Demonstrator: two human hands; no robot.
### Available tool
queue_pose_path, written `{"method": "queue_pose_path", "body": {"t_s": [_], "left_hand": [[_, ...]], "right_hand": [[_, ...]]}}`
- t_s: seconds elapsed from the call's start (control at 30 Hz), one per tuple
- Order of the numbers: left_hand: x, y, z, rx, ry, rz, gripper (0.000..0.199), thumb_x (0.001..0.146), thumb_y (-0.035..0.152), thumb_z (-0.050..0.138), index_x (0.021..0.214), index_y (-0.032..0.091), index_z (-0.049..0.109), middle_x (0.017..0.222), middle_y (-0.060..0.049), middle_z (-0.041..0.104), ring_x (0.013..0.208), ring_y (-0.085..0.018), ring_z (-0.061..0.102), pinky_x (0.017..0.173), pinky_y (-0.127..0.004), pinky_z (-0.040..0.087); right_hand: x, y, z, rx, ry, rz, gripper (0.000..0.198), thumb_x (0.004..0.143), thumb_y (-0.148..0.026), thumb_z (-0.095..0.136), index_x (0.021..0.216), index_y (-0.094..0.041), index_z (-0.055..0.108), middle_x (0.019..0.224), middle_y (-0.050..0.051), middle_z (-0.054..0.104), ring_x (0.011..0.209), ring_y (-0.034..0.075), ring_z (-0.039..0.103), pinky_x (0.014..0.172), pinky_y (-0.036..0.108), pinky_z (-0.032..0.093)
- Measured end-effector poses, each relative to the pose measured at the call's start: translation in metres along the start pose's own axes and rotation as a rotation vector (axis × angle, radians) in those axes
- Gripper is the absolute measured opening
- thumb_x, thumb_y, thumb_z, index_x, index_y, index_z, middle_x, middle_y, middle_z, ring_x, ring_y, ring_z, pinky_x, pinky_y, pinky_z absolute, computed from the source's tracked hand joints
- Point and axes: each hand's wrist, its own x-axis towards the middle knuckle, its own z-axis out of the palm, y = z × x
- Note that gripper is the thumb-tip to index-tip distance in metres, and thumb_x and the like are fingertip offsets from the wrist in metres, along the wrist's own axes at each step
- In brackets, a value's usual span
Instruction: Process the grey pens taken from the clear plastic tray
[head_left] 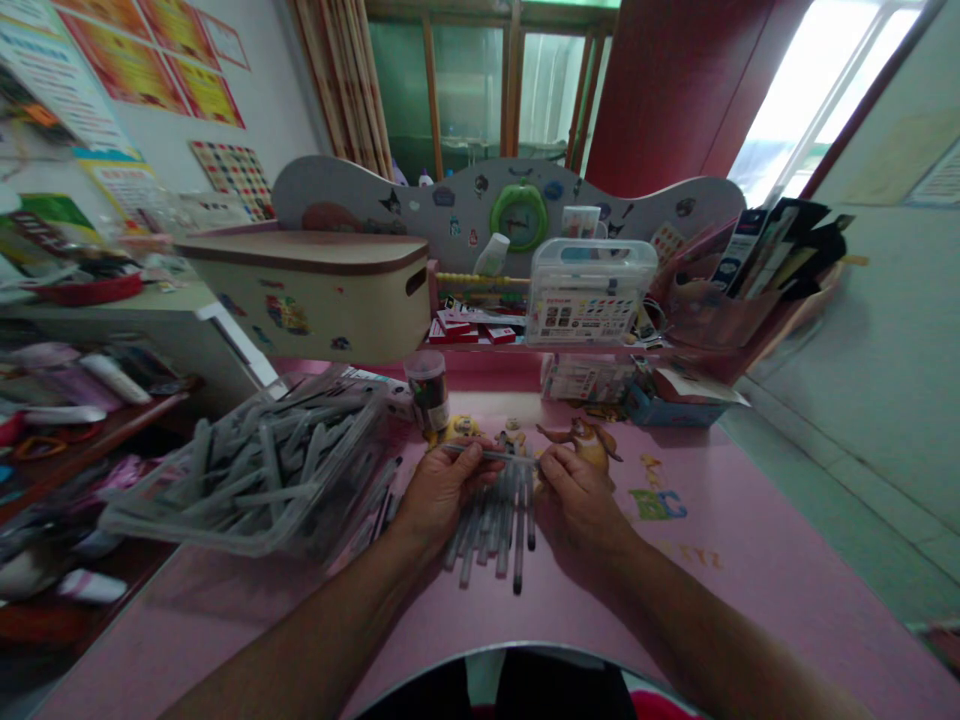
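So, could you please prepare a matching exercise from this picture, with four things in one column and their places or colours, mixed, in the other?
Things:
1. Clock
2. Thin tube
3. Clear bin
4. Loose pens

Places or colours:
A. Held between the left hand and the right hand
B. Lying on the pink desk, between the two forearms
C. Bright green rim
D. At the person's left, heaped with greyish pieces

Right pairs: 1-C, 2-A, 3-D, 4-B

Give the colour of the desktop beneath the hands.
The desktop is pink, showing best in the head view, the only one here.
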Motion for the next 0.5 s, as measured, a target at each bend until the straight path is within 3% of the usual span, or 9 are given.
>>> {"method": "queue_pose_path", "body": {"t_s": [0.07,0.13,0.2,0.33,0.43,0.5], "left_hand": [[0.0,0.001,-0.001,0.01,-0.003,0.02,0.022,0.07,0.027,0.086,0.079,0.011,0.074,0.074,-0.006,0.074,0.065,-0.012,0.069,0.059,-0.017,0.058],[-0.001,0.001,-0.001,0.023,-0.01,0.043,0.023,0.071,0.029,0.085,0.081,0.011,0.074,0.074,-0.006,0.074,0.066,-0.012,0.069,0.06,-0.017,0.058],[-0.002,0.002,-0.001,0.039,-0.017,0.06,0.026,0.07,0.031,0.086,0.082,0.011,0.074,0.077,-0.007,0.074,0.067,-0.012,0.069,0.061,-0.017,0.058],[-0.005,0.003,0.001,0.086,-0.022,0.075,0.03,0.066,0.034,0.088,0.08,0.011,0.074,0.083,-0.008,0.076,0.066,-0.012,0.069,0.062,-0.018,0.057],[-0.007,0.003,0.003,0.108,-0.018,0.093,0.031,0.065,0.036,0.088,0.08,0.012,0.074,0.084,-0.007,0.076,0.065,-0.011,0.068,0.064,-0.019,0.056],[-0.008,0.003,0.003,0.119,-0.012,0.104,0.031,0.067,0.037,0.087,0.081,0.013,0.075,0.083,-0.007,0.076,0.064,-0.011,0.067,0.064,-0.02,0.055]], "right_hand": [[-0.003,-0.004,0.001,-0.078,-0.033,-0.009,0.022,0.079,-0.032,0.074,0.069,-0.022,0.058,0.071,-0.001,0.052,0.067,0.015,0.048,0.059,0.026,0.041],[-0.004,-0.004,-0.001,-0.043,0.029,-0.034,0.013,0.081,-0.031,0.071,0.082,-0.025,0.059,0.075,-0.002,0.055,0.066,0.015,0.049,0.057,0.025,0.039],[-0.004,-0.003,-0.002,-0.036,-0.001,0.021,0.024,0.078,-0.032,0.074,0.096,-0.028,0.059,0.082,-0.003,0.058,0.065,0.014,0.05,0.056,0.024,0.039],[-0.004,-0.004,-0.003,-0.062,0.018,-0.004,0.025,0.088,-0.044,0.06,0.073,-0.024,0.056,0.07,0.0,0.053,0.063,0.017,0.047,0.057,0.029,0.041],[-0.009,-0.012,0.001,-0.147,-0.006,-0.05,0.025,0.082,-0.033,0.067,0.062,-0.024,0.055,0.068,0.003,0.052,0.069,0.02,0.047,0.061,0.032,0.042],[-0.012,-0.016,0.004,-0.12,-0.051,-0.034,0.018,0.078,-0.027,0.07,0.067,-0.024,0.057,0.072,0.002,0.053,0.07,0.018,0.049,0.063,0.03,0.042]]}}
